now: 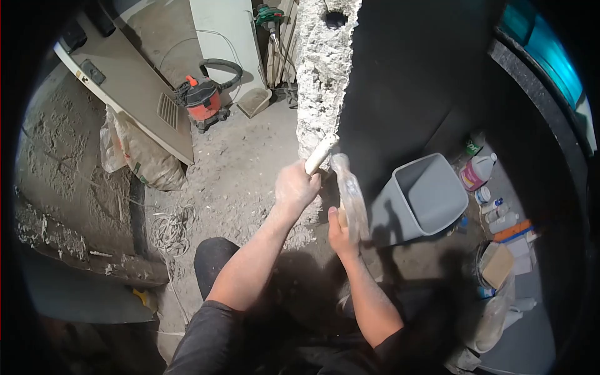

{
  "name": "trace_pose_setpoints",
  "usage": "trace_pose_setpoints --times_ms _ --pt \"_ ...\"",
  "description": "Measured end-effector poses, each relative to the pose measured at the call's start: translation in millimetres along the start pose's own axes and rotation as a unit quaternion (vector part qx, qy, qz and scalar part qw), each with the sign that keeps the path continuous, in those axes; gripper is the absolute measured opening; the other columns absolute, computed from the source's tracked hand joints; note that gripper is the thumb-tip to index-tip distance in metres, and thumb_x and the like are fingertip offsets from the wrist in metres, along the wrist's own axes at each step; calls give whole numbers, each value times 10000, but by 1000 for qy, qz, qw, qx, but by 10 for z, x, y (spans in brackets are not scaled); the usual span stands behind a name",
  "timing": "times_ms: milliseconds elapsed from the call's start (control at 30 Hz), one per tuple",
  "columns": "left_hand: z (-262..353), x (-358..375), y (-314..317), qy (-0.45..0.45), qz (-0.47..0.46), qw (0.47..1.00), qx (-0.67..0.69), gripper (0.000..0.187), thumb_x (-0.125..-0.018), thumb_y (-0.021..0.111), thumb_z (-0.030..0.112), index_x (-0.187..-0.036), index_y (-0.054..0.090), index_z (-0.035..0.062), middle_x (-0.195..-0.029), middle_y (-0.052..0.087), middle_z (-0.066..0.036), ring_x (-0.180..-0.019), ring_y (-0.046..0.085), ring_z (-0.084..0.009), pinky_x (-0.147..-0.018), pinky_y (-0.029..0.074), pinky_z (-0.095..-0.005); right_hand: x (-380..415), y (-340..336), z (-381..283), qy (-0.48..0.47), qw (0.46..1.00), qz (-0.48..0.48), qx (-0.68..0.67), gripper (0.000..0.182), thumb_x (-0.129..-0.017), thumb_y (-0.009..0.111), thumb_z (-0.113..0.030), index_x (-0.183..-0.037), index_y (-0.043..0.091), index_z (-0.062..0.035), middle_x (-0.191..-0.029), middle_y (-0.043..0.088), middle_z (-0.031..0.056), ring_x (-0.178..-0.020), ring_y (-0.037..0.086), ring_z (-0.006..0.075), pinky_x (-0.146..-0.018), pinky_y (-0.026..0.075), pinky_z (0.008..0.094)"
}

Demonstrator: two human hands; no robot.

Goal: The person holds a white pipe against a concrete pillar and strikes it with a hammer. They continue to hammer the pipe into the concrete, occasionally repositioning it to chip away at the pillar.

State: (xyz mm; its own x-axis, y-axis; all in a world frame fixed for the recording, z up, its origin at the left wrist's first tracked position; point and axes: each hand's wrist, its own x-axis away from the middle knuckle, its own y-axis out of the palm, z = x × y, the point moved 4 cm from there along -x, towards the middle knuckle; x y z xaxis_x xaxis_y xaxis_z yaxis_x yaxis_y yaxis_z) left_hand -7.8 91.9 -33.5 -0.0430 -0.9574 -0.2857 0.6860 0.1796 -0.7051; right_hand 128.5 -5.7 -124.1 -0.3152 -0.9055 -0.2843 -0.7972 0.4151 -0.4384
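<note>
My left hand is closed round a dusty whitish chisel, which slants up and to the right in front of the rough wall edge. Its working end is hidden, so I know it only by its rod shape. My right hand grips a claw hammer low beside it. The dusty hammer head stands nearly upright, its upper end close to the chisel but apart from it. Most of the hammer's handle is behind the head and my fingers. Chipped, pale masonry runs up the wall edge, with a dark hole near the top.
A grey bin stands at right, beside bottles and a bucket. Left are a red shop vacuum, a dustpan, a filled sack, a leaning door and coiled cable. Rubble covers the floor.
</note>
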Motion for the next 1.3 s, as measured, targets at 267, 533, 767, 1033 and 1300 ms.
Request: trace_pose_setpoints --times_ms 267,533,767,1033,1300 --pt "-64 -17 -21 37 -11 995 92 194 -777 628 183 -808 633 -8 -719 634 -227 -711 652 -370 -670 518 -426 -98 -85 -298 -56 981 92 -158 302 -852 676 -219 -979 627 51 -872 646 222 -834 624 427 -778 490 451" --pt "-323 -73 45 -40 65 961 265 179 -828 628 159 -759 639 -7 -599 613 -84 -567 590 -143 -546 459 -321 -4 30 124 -65 990 67 -102 260 -915 607 -131 -685 518 -49 -645 501 25 -611 508 152 -574 396 307" --pt "-277 -175 -17 -120 -114 912 375 199 -808 619 160 -732 638 -24 -579 594 -55 -513 566 -129 -496 449 -304 -86 -85 -98 -48 993 68 -84 266 -946 607 -158 -715 531 -48 -614 528 2 -516 478 82 -485 367 260" --pt "-271 -150 -361 -149 -241 829 482 226 -848 616 160 -683 587 8 -497 490 -35 -362 436 -125 -339 331 -292 -63 -605 -1236 30 939 -88 -330 316 -1049 416 -296 -1120 467 8 -738 464 4 -559 425 61 -496 375 217" --pt "-157 -143 -530 -137 -242 839 468 274 -871 594 118 -619 522 39 -461 423 -15 -338 398 -132 -327 322 -314 -377 -1147 -2828 -280 947 -76 138 220 -1008 497 -171 -1116 561 10 -716 579 146 -615 608 277 -597 472 365"
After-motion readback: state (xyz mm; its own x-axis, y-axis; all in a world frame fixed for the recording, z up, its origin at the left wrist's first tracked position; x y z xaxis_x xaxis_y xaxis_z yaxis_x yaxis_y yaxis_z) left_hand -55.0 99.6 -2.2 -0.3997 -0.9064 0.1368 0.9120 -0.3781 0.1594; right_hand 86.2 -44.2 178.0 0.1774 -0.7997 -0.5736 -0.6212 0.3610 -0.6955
